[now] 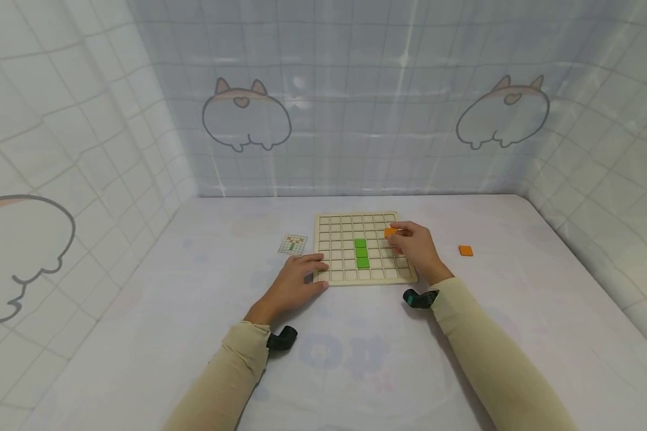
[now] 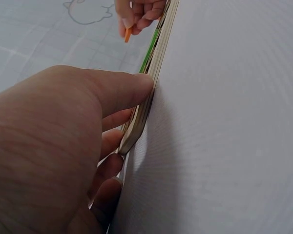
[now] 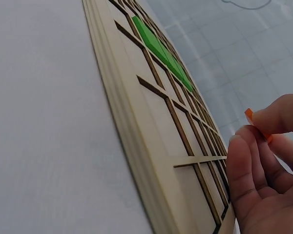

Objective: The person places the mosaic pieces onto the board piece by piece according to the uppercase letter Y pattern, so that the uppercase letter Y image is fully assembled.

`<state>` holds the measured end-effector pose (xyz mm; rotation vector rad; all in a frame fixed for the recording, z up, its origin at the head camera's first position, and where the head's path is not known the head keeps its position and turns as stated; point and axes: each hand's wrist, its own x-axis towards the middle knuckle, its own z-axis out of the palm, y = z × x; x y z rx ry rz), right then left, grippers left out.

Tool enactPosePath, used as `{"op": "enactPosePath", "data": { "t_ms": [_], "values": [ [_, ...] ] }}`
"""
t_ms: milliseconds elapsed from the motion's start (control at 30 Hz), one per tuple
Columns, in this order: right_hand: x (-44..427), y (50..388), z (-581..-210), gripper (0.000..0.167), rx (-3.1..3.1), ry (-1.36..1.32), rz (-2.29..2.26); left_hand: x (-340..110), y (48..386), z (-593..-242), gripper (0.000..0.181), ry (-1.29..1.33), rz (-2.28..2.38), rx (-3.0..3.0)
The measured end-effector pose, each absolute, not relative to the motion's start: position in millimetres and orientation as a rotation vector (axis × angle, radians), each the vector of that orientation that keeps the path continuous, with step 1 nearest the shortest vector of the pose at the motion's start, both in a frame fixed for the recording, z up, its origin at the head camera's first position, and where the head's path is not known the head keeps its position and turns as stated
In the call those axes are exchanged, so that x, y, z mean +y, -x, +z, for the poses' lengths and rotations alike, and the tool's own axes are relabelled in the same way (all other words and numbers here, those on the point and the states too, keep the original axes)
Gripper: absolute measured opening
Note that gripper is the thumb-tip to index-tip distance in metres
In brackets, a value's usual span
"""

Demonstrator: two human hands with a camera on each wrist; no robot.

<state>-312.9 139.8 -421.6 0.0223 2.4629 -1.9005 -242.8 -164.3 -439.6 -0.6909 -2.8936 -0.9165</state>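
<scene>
A wooden grid board (image 1: pixel 334 283) lies flat on the table, with three green square tiles (image 1: pixel 362 252) in a column on its cells. My left hand (image 1: pixel 296 281) rests at the board's near left corner. Its thumb touches the front edge and the fingertips lie over the left side. Between thumb and fingers, my right hand (image 1: pixel 417 248) pinches an orange square tile (image 1: pixel 390 232) above the board's right side. In the right wrist view the orange tile (image 3: pixel 249 115) is tilted and mostly covered by the fingertips; it appears off the board.
A second orange tile (image 1: pixel 466 251) lies on the table to the right of my right hand. Left of the board is a small printed card (image 1: pixel 293 244) with a coloured grid pattern. Tile-patterned sheets (image 1: pixel 350 120) enclose the white-covered table at the back and sides.
</scene>
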Motion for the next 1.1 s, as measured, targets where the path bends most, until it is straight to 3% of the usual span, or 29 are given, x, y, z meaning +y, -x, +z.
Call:
{"op": "enactPosePath", "data": {
  "t_ms": [600,1100],
  "values": [
    [131.2,332.8,-430.7,0.044,2.677,0.199,-1.59,-165.1,242.4,-441.0,0.04,0.71,-0.915,-2.886],
    [121.0,337.0,-426.9,0.044,2.752,0.175,-1.384,-164.2,241.6,-441.2,0.041,0.685,-0.941,-2.885]
  ]
}}
